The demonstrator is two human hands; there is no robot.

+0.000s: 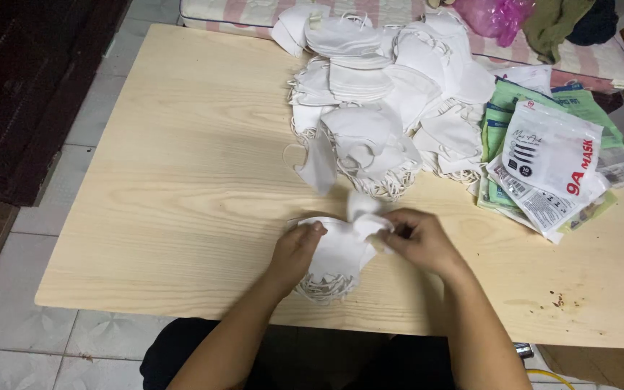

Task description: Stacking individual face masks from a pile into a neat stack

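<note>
A small stack of white face masks [337, 256] lies near the front edge of a pale wooden table [182, 180]. My left hand [297, 249] rests on the stack's left side and pinches its upper edge. My right hand [417, 238] grips a folded white mask [367, 217] at the stack's right top corner, lifting it slightly. A single white mask [319, 165] lies just beyond, at the edge of a big heap of white masks [384, 94] that spreads over the far middle of the table.
Printed white and green plastic mask bags [550, 155] are piled at the right of the table. A striped mattress [586, 58] with a pink bag [496, 16] and dark clothes lies behind. Tiled floor [16, 332] and dark furniture [23, 87] are at the left.
</note>
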